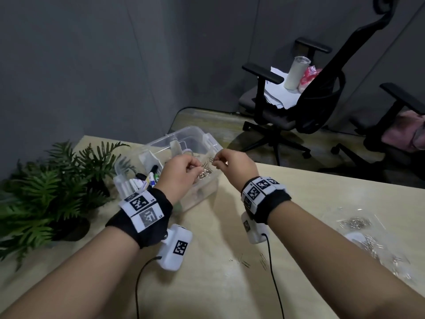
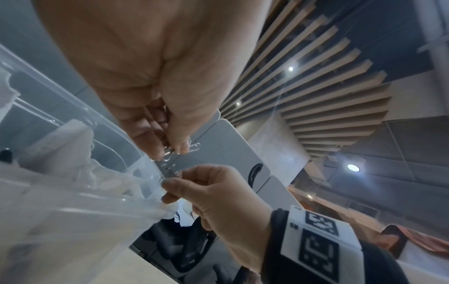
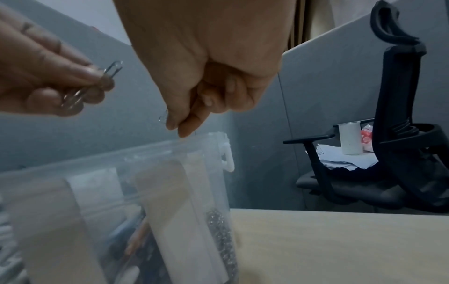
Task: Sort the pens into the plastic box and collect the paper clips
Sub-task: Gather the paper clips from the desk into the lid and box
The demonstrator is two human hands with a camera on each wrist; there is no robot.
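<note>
Both hands (image 1: 181, 171) pinching paper clips (image 1: 212, 159), plastic box (image 1: 197, 139) contents blurred

A clear plastic box (image 1: 202, 143) stands on the pale wooden surface (image 1: 310, 203) near its far edge. Capped marker pens (image 1: 147, 179) stand in the box's left part; a heap of silver paper clips (image 1: 205, 174) lies in its right part. The left hand (image 1: 178, 171) and right hand (image 1: 232, 163) hang side by side above the box, each pinching paper clips. A green fern plant (image 1: 53, 187) sits at the surface's left edge, beside the box. Loose clips (image 1: 253, 261) lie towards the near edge; a crumpled clear plastic bag (image 1: 368, 236) holding more clips lies towards the right edge. Beyond the far edge, black office chairs (image 1: 299, 107) stand on the floor.
</note>
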